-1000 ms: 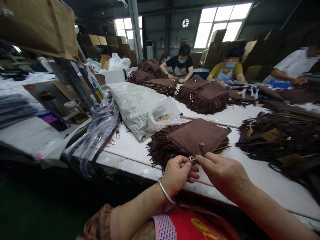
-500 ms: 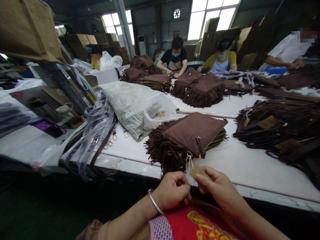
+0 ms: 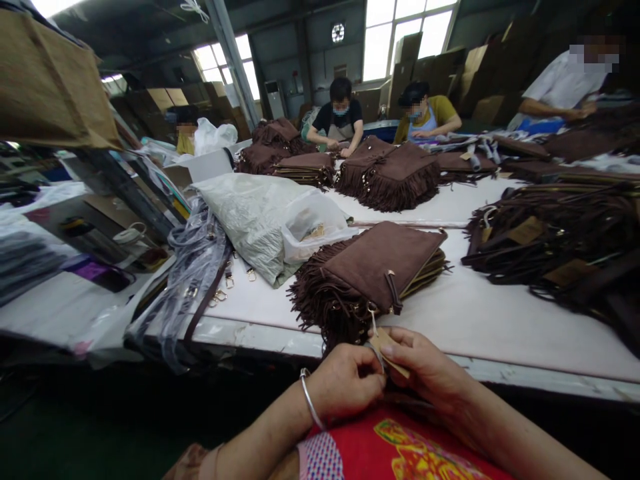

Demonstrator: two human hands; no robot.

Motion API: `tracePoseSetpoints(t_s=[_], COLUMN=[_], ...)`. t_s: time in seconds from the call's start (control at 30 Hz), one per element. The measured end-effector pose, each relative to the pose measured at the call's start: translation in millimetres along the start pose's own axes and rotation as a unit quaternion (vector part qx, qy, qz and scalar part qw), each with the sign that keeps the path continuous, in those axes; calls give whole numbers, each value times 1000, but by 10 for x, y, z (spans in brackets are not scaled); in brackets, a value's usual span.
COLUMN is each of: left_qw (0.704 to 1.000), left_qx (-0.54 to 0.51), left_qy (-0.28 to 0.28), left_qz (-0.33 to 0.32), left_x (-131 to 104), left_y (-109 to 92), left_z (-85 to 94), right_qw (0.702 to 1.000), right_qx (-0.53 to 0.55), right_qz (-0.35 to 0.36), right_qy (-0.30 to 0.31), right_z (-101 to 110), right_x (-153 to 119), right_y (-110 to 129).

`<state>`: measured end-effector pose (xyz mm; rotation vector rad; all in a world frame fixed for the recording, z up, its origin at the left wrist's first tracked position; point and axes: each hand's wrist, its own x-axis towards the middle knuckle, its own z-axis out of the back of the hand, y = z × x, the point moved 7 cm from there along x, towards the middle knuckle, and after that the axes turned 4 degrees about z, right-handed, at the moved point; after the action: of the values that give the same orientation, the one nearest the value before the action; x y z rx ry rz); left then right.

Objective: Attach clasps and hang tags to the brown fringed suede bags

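Observation:
My right hand (image 3: 420,363) pinches a tan cardboard hang tag (image 3: 391,352) between thumb and fingers, just off the table's front edge. My left hand (image 3: 347,380), with a silver bangle on its wrist, is closed against the tag's white string (image 3: 374,325); the fingertips press together on it close beside the tag. The string runs up to a gold ring at the corner of a brown fringed pouch (image 3: 375,263). That pouch tops a stack of similar pouches, its zip pull hanging at the near side and its fringe spreading left.
Tagged brown pouches (image 3: 550,233) are heaped at the right. Left of the stack lie a white plastic bag (image 3: 315,223), a grey-green sack (image 3: 250,213) and plastic-wrapped straps (image 3: 195,267) with gold clasps. More pouches (image 3: 390,173) and several people sit across the white table (image 3: 500,327).
The two hands have come closer together at the tag, and the string is now drawn tight between ring and fingers. The view has shifted slightly. A co-worker across has leaned forward.

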<state>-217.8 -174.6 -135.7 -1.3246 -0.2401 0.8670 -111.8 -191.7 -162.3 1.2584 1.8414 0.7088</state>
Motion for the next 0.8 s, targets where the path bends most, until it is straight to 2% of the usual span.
tracePoseSetpoints(t_s=[0.1,0.17,0.3,0.4,0.57,0.67,0.8], left_qw=[999,999,990,967,907,900,917], left_qx=[-20,-29,-115,-230,-411,-425,-376], left_qy=[25,24,-62,-99,-70,-82,-115], left_qz=[9,18,46,51,61,63,65], left_x=[30,61,151,224,326,346,343], left_y=[1,16,31,4,-5,15,31], left_z=[-63,-45,166,225,74,66,126], right_qw=[999,999,999,996,993,994,992], right_qx=[-1,-9,-42,-88,-109,-105,-121], right_qz=[-15,-22,-25,-27,-21,-24,-21], right_qy=[33,35,21,20,35,31,23], right_z=[-7,25,110,135,123,147,176], right_x=[-24,-47,-84,-92,-93,-99,-104], right_y=[-5,12,40,38,37,20,13])
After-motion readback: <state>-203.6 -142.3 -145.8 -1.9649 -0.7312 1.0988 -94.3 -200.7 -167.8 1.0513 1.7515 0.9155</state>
